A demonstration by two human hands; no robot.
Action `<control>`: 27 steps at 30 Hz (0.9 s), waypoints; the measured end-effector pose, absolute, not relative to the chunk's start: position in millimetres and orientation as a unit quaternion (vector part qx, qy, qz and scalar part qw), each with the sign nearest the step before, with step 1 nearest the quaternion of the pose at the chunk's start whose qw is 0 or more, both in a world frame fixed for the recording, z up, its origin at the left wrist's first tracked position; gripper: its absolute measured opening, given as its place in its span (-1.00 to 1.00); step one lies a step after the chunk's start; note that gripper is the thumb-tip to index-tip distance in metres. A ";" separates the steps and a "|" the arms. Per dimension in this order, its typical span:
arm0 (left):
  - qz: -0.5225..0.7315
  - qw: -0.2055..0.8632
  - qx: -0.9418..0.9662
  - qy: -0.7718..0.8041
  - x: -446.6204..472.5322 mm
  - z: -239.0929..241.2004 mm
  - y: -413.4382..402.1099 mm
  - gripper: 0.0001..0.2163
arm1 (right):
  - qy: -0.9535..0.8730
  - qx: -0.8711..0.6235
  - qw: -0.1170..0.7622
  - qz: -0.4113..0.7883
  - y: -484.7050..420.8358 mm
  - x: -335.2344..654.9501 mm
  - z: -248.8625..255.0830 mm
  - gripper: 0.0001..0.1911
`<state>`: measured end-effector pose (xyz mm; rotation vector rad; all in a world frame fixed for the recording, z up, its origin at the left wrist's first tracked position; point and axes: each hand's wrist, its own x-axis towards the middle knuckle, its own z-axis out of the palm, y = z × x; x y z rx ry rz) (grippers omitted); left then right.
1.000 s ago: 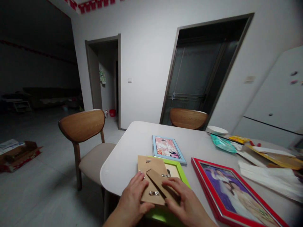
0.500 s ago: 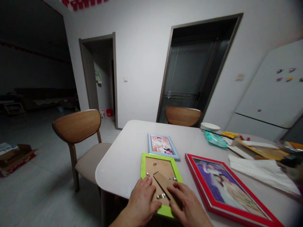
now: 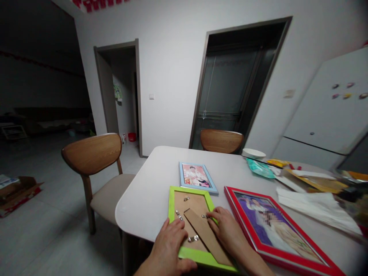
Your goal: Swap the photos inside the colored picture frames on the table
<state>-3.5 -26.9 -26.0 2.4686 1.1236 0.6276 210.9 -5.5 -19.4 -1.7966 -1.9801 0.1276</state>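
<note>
A green picture frame (image 3: 171,205) lies face down on the white table (image 3: 143,203). Its brown backing board (image 3: 195,202) faces up, with a slanting stand leg (image 3: 205,234) and small metal clips around the edges. My left hand (image 3: 170,243) grips the frame's lower left side, fingers over the left edge and thumb by the bottom edge. On the opposite side, the bent fingers of my right hand (image 3: 228,228) pinch at the right metal clip (image 3: 204,216). The fingertips partly cover that clip.
Beyond the green frame lies a light-blue framed photo (image 3: 181,178). A large red framed photo (image 3: 250,234) is close to my right forearm. Farther right are a white cloth-like sheet (image 3: 316,203), a teal packet (image 3: 260,168) and a white bowl (image 3: 253,153). Wooden chairs (image 3: 93,153) stand around the table.
My right hand has moved up from the stand leg to the right metal clip, uncovering the leg's lower part. My left hand has slid slightly down and left, and the green frame has shifted slightly.
</note>
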 end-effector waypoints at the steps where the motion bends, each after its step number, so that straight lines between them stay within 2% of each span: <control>1: 0.223 0.178 0.872 0.397 -3.4 -26.3 -27.0 -0.47 | -0.718 -0.656 0.228 0.043 -3.0 209.7 -19.5 -0.73; 8: 0.233 0.183 0.862 0.411 -1.5 -30.3 -25.7 -0.51 | -0.725 -0.649 0.224 0.049 2.9 208.1 -19.8 -0.75; 14: 0.242 0.185 0.866 0.397 0.8 -26.4 -25.6 -0.64 | -0.716 -0.660 0.221 0.046 8.7 211.6 -19.1 -0.74; 27: 0.251 0.198 0.854 0.410 3.9 -25.4 -32.9 -0.65 | -0.730 -0.631 0.249 0.088 -3.2 215.8 -12.4 -0.80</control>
